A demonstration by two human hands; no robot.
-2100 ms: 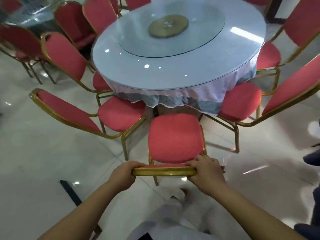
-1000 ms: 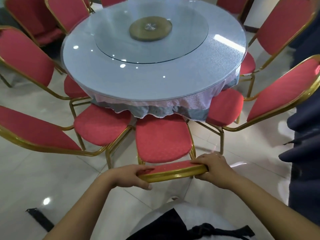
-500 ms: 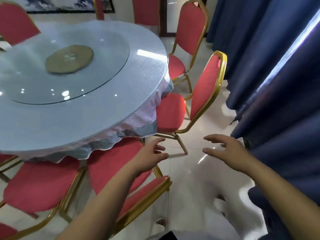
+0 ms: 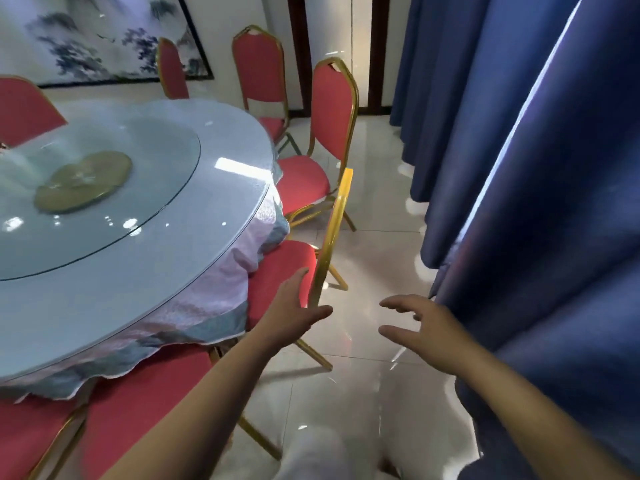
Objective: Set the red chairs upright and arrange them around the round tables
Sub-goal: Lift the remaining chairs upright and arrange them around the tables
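Observation:
A round table with a glass turntable and pale cloth fills the left. Red chairs with gold frames stand upright around it. The nearest chair to my hands shows its back edge-on as a gold bar. My left hand is open, fingers spread, right in front of that gold back near its base; contact cannot be told. My right hand hovers open above the floor, to the right of that chair. Another red chair stands further along, and one more red seat lies under my left arm.
Dark blue curtains hang along the whole right side, leaving a narrow strip of glossy tiled floor between them and the chairs. More red chairs stand at the far side by a wall with a painting.
Both hands let go of the chair back they gripped. I turned right along the table, and my open hands now reach toward the neighbouring chair by the curtains.

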